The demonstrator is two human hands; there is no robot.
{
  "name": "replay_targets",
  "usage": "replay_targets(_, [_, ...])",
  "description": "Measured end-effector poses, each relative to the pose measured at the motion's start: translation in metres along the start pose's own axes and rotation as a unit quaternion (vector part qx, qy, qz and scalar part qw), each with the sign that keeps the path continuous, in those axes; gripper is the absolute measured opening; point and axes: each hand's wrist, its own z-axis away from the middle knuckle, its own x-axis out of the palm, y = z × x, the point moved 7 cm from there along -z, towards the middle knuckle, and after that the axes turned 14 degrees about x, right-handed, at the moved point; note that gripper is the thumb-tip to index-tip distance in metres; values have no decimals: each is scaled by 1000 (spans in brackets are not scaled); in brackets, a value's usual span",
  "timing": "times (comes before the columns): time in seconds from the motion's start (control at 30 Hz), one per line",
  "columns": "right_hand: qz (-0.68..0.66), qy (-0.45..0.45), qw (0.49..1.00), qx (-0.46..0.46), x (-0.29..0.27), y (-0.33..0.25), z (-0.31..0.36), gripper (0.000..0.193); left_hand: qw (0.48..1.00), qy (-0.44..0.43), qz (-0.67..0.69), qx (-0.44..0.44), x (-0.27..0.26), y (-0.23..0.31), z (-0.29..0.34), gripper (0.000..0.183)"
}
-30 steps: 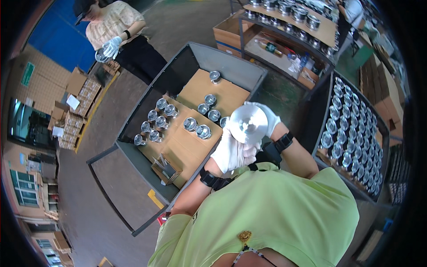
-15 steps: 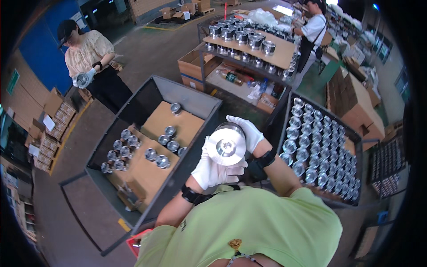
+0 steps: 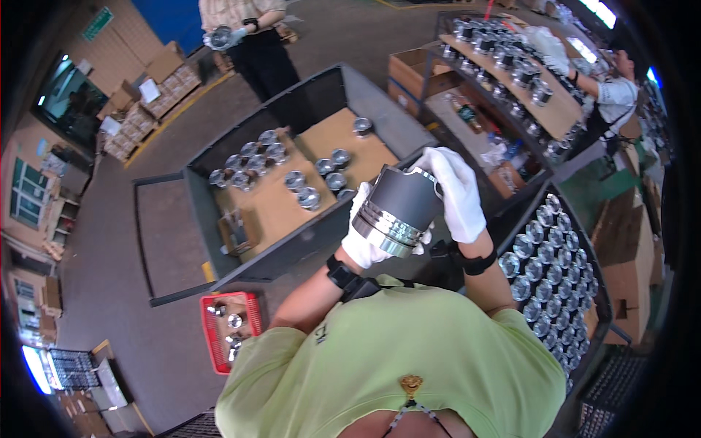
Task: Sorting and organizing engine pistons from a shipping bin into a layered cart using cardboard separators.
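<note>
Close in front of my chest is a piston (image 3: 400, 206) with a dark skirt and a bright, grooved ring end. It lies tilted, the shiny end toward me and the dark skirt pointing away. My white-gloved left hand (image 3: 361, 244) cradles it from below and the left side, most fingers hidden beneath. At the upper right, my gloved right hand (image 3: 460, 196) grips the skirt's edge with its fingers bent over the rim. Beyond them stands a dark metal bin (image 3: 380, 102) lined with cardboard, holding several pistons (image 3: 308, 198).
Rows of pistons (image 3: 537, 270) fill a tray at my right. A rack (image 3: 504, 95) carries more pistons at the far right, where a co-worker (image 3: 619, 98) reaches in. Another person (image 3: 244, 22) holds a piston beyond the bin. A red basket (image 3: 212, 336) of small metal parts sits at lower left.
The piston has turned from showing its round flat face to showing its side. My right hand has moved up to the skirt's rim. The view has swung, bringing the red basket fully in.
</note>
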Motion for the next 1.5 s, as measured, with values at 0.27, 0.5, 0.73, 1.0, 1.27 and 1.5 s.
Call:
replay_targets(0.27, [149, 40, 978, -142, 51, 12, 35, 47, 969, 61, -134, 196, 11, 75, 43, 92])
replay_targets(0.5, [313, 2, 932, -180, 102, 9, 37, 94, 929, 66, -147, 334, 34, 113, 59, 63])
replay_targets(0.73, [349, 110, 920, -141, 91, 21, 26, 68, 858, 36, -345, 379, 46, 111, 53, 64])
replay_targets(1.0, [81, 83, 993, -24, 65, 71, 22, 37, 801, 56, -514, 304, 68, 94, 47, 78])
replay_targets(1.27, [-129, -7, 990, 63, 60, 103, 34, 36, 794, 53, -527, 298, 48, 105, 49, 58])
replay_targets(1.5, [-76, -202, 973, 85, 72, 113, 40, 37, 803, -26, -529, 273, 57, 99, 35, 90])
